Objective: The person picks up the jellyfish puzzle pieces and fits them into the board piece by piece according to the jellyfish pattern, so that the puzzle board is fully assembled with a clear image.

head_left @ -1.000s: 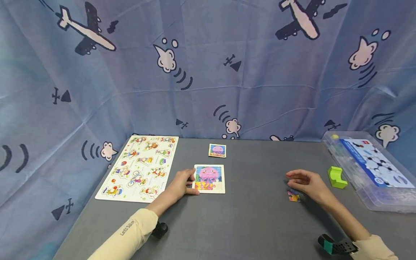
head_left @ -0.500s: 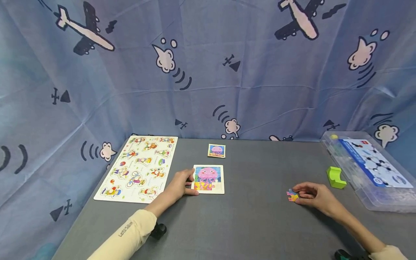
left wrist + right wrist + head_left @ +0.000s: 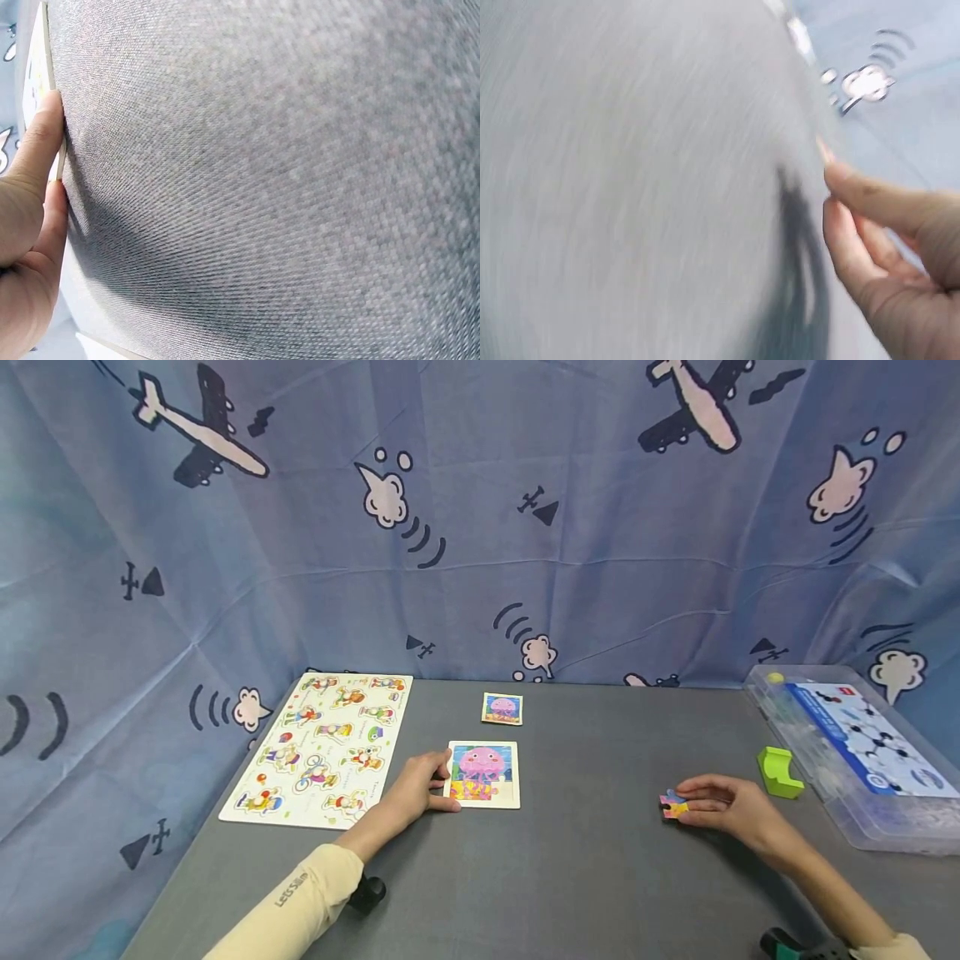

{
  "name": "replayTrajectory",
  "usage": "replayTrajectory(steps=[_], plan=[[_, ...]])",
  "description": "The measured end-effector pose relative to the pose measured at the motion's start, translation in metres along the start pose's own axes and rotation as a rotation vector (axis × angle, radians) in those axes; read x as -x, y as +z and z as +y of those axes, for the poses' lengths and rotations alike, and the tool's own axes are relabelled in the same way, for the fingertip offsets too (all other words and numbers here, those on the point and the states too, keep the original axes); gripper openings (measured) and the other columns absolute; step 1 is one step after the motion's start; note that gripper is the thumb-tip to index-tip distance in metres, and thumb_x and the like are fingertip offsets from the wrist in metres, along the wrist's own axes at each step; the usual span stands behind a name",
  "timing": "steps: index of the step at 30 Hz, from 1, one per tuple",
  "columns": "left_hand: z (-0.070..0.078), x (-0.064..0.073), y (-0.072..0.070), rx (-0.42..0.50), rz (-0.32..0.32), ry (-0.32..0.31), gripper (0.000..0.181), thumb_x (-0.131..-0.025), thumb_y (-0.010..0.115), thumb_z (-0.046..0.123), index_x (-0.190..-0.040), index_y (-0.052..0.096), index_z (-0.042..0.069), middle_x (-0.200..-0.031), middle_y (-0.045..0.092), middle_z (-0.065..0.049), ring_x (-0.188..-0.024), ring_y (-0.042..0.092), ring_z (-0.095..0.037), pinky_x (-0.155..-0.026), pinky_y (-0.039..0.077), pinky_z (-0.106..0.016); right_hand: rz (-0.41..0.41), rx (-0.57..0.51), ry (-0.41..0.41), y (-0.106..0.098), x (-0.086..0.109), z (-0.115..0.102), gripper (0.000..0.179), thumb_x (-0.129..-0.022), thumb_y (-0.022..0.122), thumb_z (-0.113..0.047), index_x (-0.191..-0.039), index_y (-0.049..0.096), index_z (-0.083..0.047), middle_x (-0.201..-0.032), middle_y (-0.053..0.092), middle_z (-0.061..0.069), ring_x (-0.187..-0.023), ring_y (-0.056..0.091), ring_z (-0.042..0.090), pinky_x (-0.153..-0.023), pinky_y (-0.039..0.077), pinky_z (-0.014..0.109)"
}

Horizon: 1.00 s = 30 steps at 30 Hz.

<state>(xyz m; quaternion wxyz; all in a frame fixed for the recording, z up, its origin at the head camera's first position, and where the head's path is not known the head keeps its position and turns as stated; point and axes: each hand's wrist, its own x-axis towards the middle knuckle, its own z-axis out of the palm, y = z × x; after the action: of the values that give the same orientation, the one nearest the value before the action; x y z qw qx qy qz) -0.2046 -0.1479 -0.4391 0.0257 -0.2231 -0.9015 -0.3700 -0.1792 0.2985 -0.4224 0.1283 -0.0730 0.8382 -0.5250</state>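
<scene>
A square jigsaw puzzle board point(image 3: 483, 764) with a pink jellyfish picture lies flat on the grey table, a bare patch at its lower right. My left hand point(image 3: 414, 789) holds the board's left edge between thumb and fingers; the left wrist view shows thumb and finger along the pale edge point(image 3: 61, 161). Off to the right, my right hand point(image 3: 738, 814) pinches a small puzzle piece point(image 3: 672, 806), coloured pink, yellow and blue, just above the table. In the blurred right wrist view, only a sliver of the piece point(image 3: 825, 150) shows past the fingertips.
A small jellyfish picture card point(image 3: 502, 708) lies behind the board. At the left is a large white board point(image 3: 330, 752) with cartoon figures. A green curved block point(image 3: 780, 772) and a clear plastic case point(image 3: 847, 760) stand at the right. A patterned curtain point(image 3: 450, 527) hangs behind.
My right hand has drawn back to the right, pinched the puzzle piece and raised it slightly off the table. My left hand stays at the board's edge.
</scene>
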Motion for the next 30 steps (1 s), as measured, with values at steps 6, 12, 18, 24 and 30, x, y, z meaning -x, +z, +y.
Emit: replayTrajectory(steps=[6,12,18,24,30], plan=[[0.0,-0.001,0.0,0.001,-0.006,-0.004,0.04,-0.063,0.089,0.007,-0.08,0.054,-0.004,-0.101,0.06,-0.023,-0.102,0.06,-0.034,-0.077,0.058,-0.031,-0.005,-0.129,0.158,0.006,-0.002,-0.016,0.038,-0.085,0.074,-0.012,-0.117,0.06,0.004,-0.104,0.068,-0.002,-0.088,0.062,0.006,-0.072,0.056,0.03],[0.0,-0.001,0.0,-0.007,-0.012,-0.025,0.04,-0.063,0.089,0.008,-0.083,0.056,-0.004,-0.098,0.06,-0.02,-0.101,0.06,-0.032,-0.077,0.057,-0.033,-0.023,-0.199,0.18,0.017,-0.008,-0.031,0.037,-0.084,0.075,-0.012,-0.117,0.061,-0.001,-0.105,0.067,-0.005,-0.089,0.062,0.008,-0.073,0.057,0.031],[-0.002,-0.001,0.0,-0.013,-0.007,-0.001,0.041,-0.063,0.089,0.008,-0.085,0.057,-0.005,-0.097,0.06,-0.02,-0.098,0.06,-0.032,-0.077,0.057,-0.033,-0.054,-0.267,0.161,0.029,-0.014,-0.036,0.033,-0.083,0.074,-0.008,-0.114,0.063,-0.002,-0.103,0.068,-0.005,-0.089,0.063,0.009,-0.074,0.058,0.031],[-0.002,0.0,0.001,-0.011,-0.004,-0.006,0.05,-0.063,0.089,0.007,-0.098,0.06,-0.011,-0.093,0.06,-0.018,-0.093,0.06,-0.029,-0.076,0.058,-0.032,-0.072,-0.331,0.125,0.043,-0.022,-0.04,0.03,-0.083,0.074,-0.005,-0.111,0.064,-0.003,-0.103,0.068,-0.004,-0.089,0.064,0.01,-0.076,0.058,0.031],[-0.023,-0.003,0.01,-0.009,0.008,0.029,0.061,-0.063,0.09,0.01,-0.11,0.059,-0.013,-0.085,0.055,-0.01,-0.087,0.059,-0.024,-0.077,0.058,-0.03,-0.066,-0.352,0.09,0.061,-0.031,-0.045,0.034,-0.081,0.076,-0.003,-0.112,0.063,0.001,-0.104,0.068,-0.001,-0.089,0.064,0.011,-0.077,0.057,0.03]])
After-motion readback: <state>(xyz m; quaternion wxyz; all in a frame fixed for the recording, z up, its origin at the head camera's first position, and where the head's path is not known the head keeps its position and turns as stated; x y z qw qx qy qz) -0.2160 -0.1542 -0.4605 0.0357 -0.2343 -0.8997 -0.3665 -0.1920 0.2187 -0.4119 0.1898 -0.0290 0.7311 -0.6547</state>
